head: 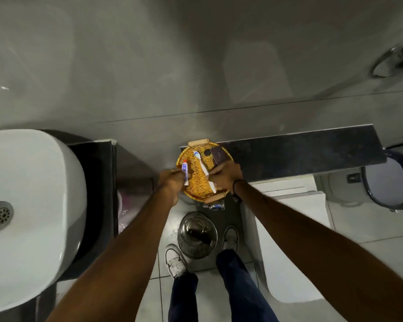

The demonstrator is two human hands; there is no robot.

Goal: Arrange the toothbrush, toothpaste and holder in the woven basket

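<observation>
Head view: at frame centre my left hand [171, 180] pinches the toothpaste [185, 171] over the woven basket's [197, 187] left rim. The toothbrush [201, 166] lies diagonally inside. My right hand [226, 174] closes around the dark holder [218, 155] at the basket's upper right.

Woven basket [197, 182]: golden wicker, rough ribbed weave, between left hand [171, 180] and right hand [226, 175]; 2 pale smooth handles, wood-like. Toothpaste [185, 169] at left fingertips: glossy plastic tube. Toothbrush [201, 165] beside right hand: smooth white plastic. Holder [218, 155] just beyond right hand: dark, matt, material unclear. Ledge [300, 147] right of right hand: dark polished stone. Sink [28, 205] far left of left hand: glossy white ceramic, metal drain. Bin [197, 233] below hands: shiny ribbed metal. Wall tiles: smooth, glossy grey.
</observation>
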